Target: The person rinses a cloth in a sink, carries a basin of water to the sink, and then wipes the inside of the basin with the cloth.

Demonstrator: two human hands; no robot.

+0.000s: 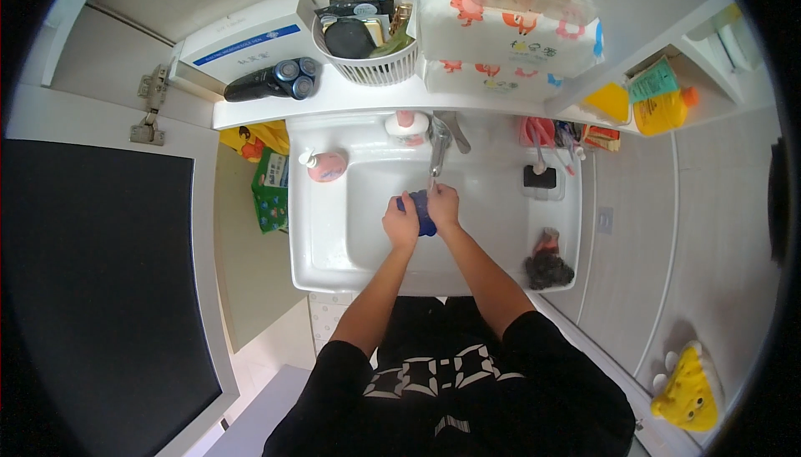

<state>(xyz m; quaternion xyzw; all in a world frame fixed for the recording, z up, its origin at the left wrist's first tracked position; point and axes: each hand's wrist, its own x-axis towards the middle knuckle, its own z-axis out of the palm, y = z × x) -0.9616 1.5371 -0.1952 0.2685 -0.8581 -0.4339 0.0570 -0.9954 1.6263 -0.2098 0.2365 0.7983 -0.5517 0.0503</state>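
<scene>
Both hands are over the basin of a white sink [359, 244], just below the chrome faucet [439, 147]. Between them is a small dark blue thing with a wavy edge [424, 213]; whether it is cloth or soft plastic I cannot make out. My left hand [401, 222] grips its left side, fingers curled round it. On its right side my right hand [444, 206] is closed, right under the spout. A thin streak at the spout looks like running water. My fingers hide much of the blue thing.
A pink pump bottle [327, 167] and a white bottle [406, 128] stand on the sink's rim. At the right are a black sponge [541, 177] and a dark scrubber [548, 269]. Above, a shelf holds an electric shaver [274, 79], a white basket [367, 69] and tissue packs [509, 40]. An open cabinet door [100, 273] fills the left.
</scene>
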